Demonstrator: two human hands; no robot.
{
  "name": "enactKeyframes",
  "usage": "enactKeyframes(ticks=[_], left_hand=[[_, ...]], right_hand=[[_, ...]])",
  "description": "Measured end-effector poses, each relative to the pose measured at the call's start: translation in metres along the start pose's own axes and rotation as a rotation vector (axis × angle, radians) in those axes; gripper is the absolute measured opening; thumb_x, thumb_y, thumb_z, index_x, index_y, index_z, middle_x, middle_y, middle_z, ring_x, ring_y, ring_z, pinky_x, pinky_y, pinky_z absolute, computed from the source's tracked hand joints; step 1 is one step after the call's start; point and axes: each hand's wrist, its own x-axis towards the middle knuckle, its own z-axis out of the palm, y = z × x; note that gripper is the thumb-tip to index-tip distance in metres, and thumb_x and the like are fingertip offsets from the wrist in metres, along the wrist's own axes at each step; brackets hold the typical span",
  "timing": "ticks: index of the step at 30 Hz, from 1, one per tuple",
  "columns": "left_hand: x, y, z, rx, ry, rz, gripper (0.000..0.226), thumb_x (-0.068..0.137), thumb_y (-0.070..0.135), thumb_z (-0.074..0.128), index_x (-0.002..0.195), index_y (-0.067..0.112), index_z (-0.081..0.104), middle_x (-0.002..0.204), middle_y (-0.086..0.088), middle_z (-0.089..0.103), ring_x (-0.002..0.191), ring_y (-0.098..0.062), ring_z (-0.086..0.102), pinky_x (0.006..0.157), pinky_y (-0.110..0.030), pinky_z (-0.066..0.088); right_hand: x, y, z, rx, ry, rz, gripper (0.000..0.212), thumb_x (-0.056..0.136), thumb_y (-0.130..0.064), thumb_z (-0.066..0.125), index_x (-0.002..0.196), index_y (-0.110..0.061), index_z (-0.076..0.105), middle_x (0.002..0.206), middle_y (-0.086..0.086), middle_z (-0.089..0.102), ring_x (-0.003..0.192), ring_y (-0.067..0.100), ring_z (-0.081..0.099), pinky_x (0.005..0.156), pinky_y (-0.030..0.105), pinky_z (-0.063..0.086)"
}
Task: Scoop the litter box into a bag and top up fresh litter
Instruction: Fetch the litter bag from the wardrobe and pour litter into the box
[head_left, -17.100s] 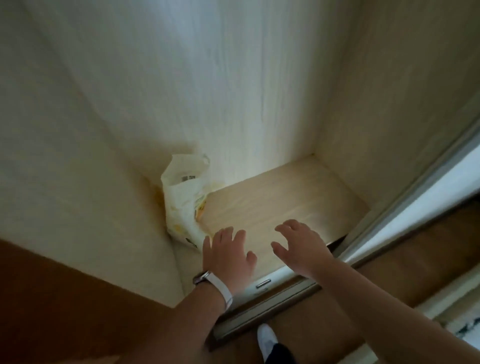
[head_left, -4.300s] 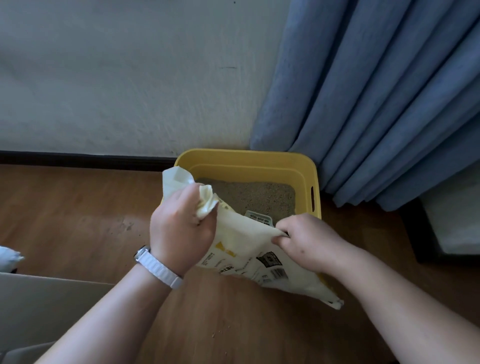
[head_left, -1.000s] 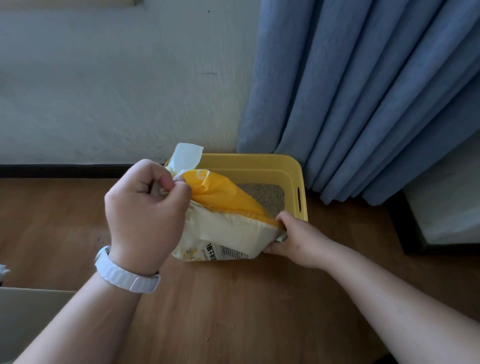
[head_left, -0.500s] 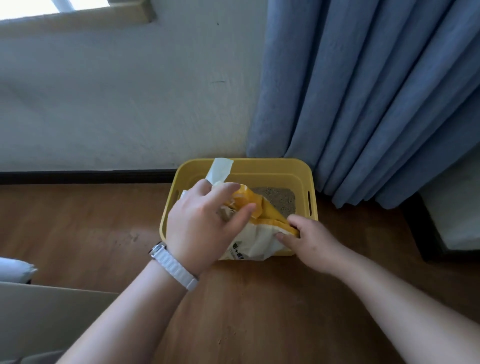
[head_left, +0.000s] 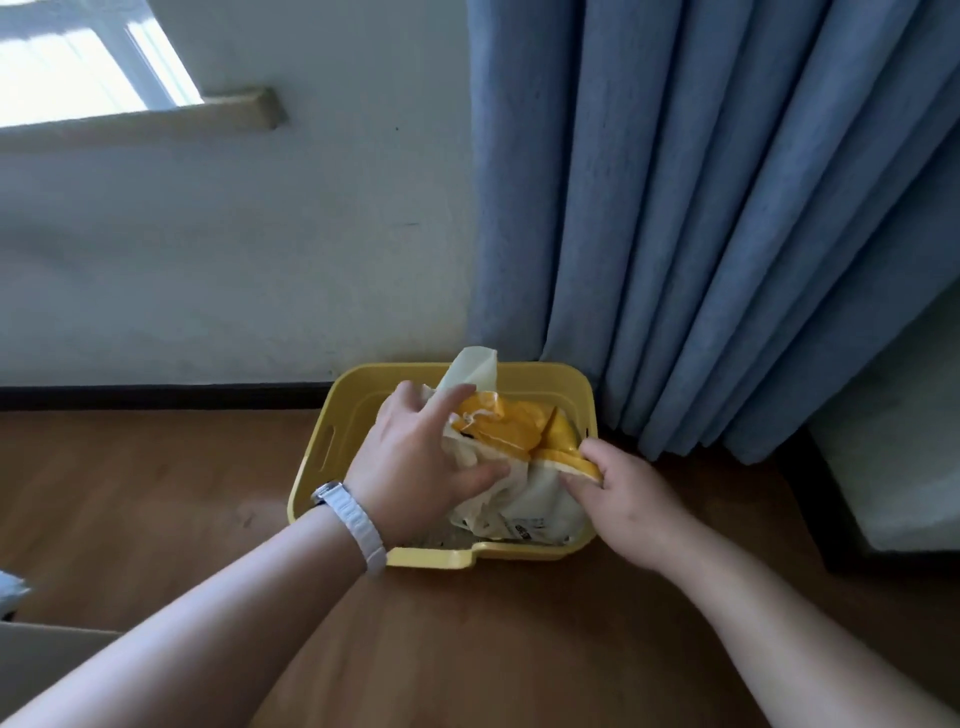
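Observation:
A yellow litter box (head_left: 332, 441) stands on the wooden floor against the wall. A crumpled white and orange litter bag (head_left: 511, 467) lies tipped inside it and hides most of the litter. My left hand (head_left: 415, 462), with a white watch on the wrist, holds the bag's left side, thumb under the fold and fingers over the top. My right hand (head_left: 621, 493) pinches the bag's orange right corner at the box's near right edge.
A blue curtain (head_left: 727, 208) hangs right behind the box. A dark-based piece of furniture (head_left: 893, 467) stands at the right. A pale box edge (head_left: 47, 654) sits at the lower left. A window sill (head_left: 156, 119) is up on the wall.
The bag has sunk lower into the litter box and now covers nearly all the litter. Both hands followed it down. The view has tilted up and shows the window.

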Motion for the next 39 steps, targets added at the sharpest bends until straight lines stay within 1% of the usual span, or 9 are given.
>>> enactKeyframes(ticks=[9, 14, 19, 23, 26, 32, 34, 37, 39], left_hand=[[0.011, -0.001, 0.024, 0.126, 0.017, 0.102, 0.074, 0.08, 0.07, 0.055, 0.145, 0.041, 0.033, 0.113, 0.002, 0.057, 0.104, -0.019, 0.058, 0.073, -0.03, 0.052], [0.032, -0.022, 0.028, -0.067, -0.159, 0.047, 0.082, 0.072, 0.078, 0.056, 0.144, 0.047, 0.032, 0.115, 0.005, 0.056, 0.103, -0.016, 0.058, 0.081, -0.033, 0.054], [0.043, -0.039, 0.029, -0.3, -0.185, -0.025, 0.09, 0.064, 0.076, 0.062, 0.142, 0.04, 0.034, 0.133, 0.004, 0.051, 0.114, -0.015, 0.052, 0.085, -0.028, 0.046], [0.046, -0.046, 0.021, -0.506, -0.229, -0.171, 0.098, 0.059, 0.066, 0.079, 0.139, 0.03, 0.036, 0.128, 0.002, 0.054, 0.104, -0.015, 0.06, 0.082, -0.036, 0.058], [0.047, -0.045, 0.017, -0.569, -0.277, -0.185, 0.086, 0.065, 0.051, 0.084, 0.134, 0.025, 0.04, 0.115, 0.006, 0.062, 0.095, -0.011, 0.063, 0.079, -0.035, 0.059], [0.05, -0.043, 0.025, -0.461, -0.233, -0.135, 0.065, 0.075, 0.049, 0.078, 0.126, 0.024, 0.047, 0.104, 0.012, 0.062, 0.084, -0.001, 0.059, 0.057, -0.016, 0.045], [0.058, -0.046, 0.024, -0.446, -0.239, -0.129, 0.058, 0.075, 0.05, 0.077, 0.12, 0.024, 0.052, 0.099, 0.014, 0.063, 0.085, -0.002, 0.06, 0.062, -0.02, 0.047], [0.073, -0.052, 0.025, -0.516, -0.263, -0.137, 0.074, 0.063, 0.065, 0.077, 0.124, 0.029, 0.054, 0.107, 0.015, 0.068, 0.096, -0.005, 0.065, 0.082, -0.032, 0.056], [0.076, -0.055, 0.025, -0.612, -0.29, -0.146, 0.078, 0.062, 0.064, 0.079, 0.126, 0.028, 0.053, 0.113, 0.014, 0.067, 0.101, -0.006, 0.065, 0.086, -0.034, 0.056]], right_hand=[[-0.019, -0.002, -0.022, -0.067, 0.159, 0.023, 0.026, 0.095, -0.036, 0.058, 0.075, -0.021, 0.05, 0.063, -0.004, 0.054, 0.058, 0.013, 0.052, 0.053, 0.037, 0.043], [-0.007, -0.018, -0.051, -0.213, 0.242, 0.004, 0.023, 0.092, -0.031, 0.064, 0.076, -0.016, 0.056, 0.066, -0.001, 0.056, 0.064, 0.015, 0.052, 0.056, 0.031, 0.038], [-0.006, -0.03, -0.056, -0.28, 0.327, -0.018, 0.02, 0.092, -0.031, 0.063, 0.081, -0.015, 0.058, 0.072, 0.004, 0.06, 0.065, 0.014, 0.052, 0.055, 0.029, 0.037], [-0.009, -0.025, -0.055, -0.252, 0.347, -0.03, 0.019, 0.093, -0.03, 0.062, 0.079, -0.017, 0.057, 0.071, 0.005, 0.061, 0.066, 0.016, 0.054, 0.056, 0.029, 0.038], [-0.005, -0.019, -0.051, -0.22, 0.312, -0.014, 0.021, 0.093, -0.03, 0.062, 0.078, -0.018, 0.056, 0.071, 0.004, 0.06, 0.066, 0.017, 0.054, 0.056, 0.031, 0.038], [0.001, -0.013, -0.055, -0.156, 0.327, -0.022, 0.02, 0.092, -0.03, 0.063, 0.08, -0.015, 0.059, 0.073, 0.004, 0.061, 0.068, 0.017, 0.055, 0.055, 0.029, 0.039], [0.003, -0.014, -0.06, -0.111, 0.377, -0.031, 0.02, 0.092, -0.028, 0.064, 0.08, -0.013, 0.058, 0.069, 0.004, 0.06, 0.06, 0.013, 0.055, 0.05, 0.025, 0.042], [0.01, -0.014, -0.067, -0.031, 0.467, -0.02, 0.021, 0.092, -0.028, 0.065, 0.08, -0.013, 0.057, 0.059, 0.002, 0.058, 0.041, 0.009, 0.054, 0.036, 0.019, 0.039], [0.018, -0.015, -0.07, -0.006, 0.52, -0.033, 0.022, 0.091, -0.03, 0.066, 0.081, -0.013, 0.057, 0.063, 0.003, 0.06, 0.049, 0.016, 0.057, 0.041, 0.023, 0.042]])
